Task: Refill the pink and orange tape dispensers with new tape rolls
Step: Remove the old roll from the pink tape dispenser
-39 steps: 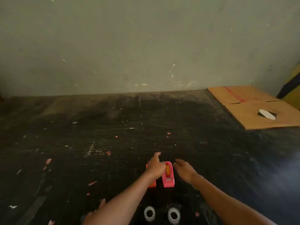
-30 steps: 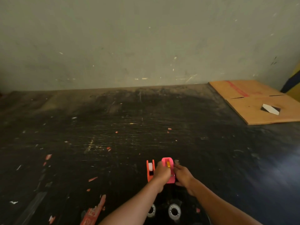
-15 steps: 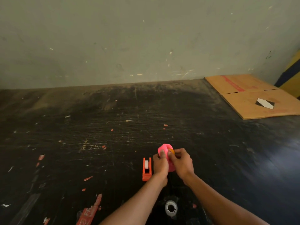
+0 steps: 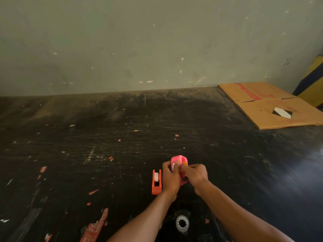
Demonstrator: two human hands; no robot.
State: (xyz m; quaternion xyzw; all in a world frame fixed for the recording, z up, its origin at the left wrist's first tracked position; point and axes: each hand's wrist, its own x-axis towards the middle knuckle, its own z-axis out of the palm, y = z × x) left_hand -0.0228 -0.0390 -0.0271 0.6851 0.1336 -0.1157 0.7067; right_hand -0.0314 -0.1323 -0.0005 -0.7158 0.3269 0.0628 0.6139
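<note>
Wall [image 4: 139, 41]: flat, grey-green, matte, flecked with pale scuffs. It meets the far edge of the tabletop.

Tabletop [image 4: 87, 137]: black, hard, heavily scratched, dusty toward the far edge, dotted with small red and white scraps.

Flattened cardboard [image 4: 262, 105]: brown, rectangular panels, red print along one flap; lies at the far right corner of the tabletop (a black-and-white diamond patch shows on it).

Left hand [image 4: 170, 179] and right hand [image 4: 196, 175]: both raised near the middle of the near edge, both clenched around the pink tape dispenser [image 4: 179, 160]. Left fingers wrap its left side; right thumb and fingertips pinch at its top opening. Dispenser is glossy plastic with rounded corners, tilted up, off the tabletop.

Orange tape dispenser [image 4: 156, 182]: boxy plastic, standing on the tabletop just left of the left hand, white roll in its slot.

Tape roll [image 4: 182, 223]: clear ring with white core, flat near the near edge, between the forearms.
</note>
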